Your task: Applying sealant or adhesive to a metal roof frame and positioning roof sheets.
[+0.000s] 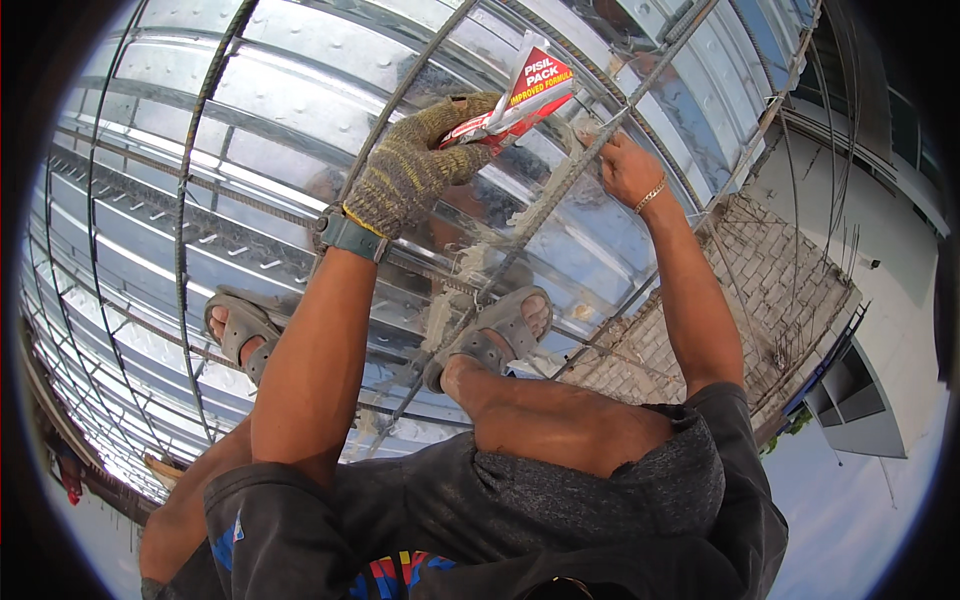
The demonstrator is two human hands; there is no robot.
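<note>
My left hand (415, 165), in a grey and yellow knitted glove, is closed around a red and white packet (535, 95), whose top is pinched into a point. My bare right hand (630, 172) is beside it, fingers drawn together and pointing down at the corrugated metal sheet (270, 75). Whatever those fingers may hold is too small to make out. Near the fingertips, a strip of grey paste (540, 200) runs along the sheet beside a steel bar (575, 165). Another patch of grey paste (438, 318) lies nearer my feet.
Ribbed steel bars (190, 170) cross above the metal sheeting in a wide grid. My sandalled feet (515, 325) stand on the sheeting among the bars. To the right are a block wall (790, 280) with upright bars and a pale building (880, 230).
</note>
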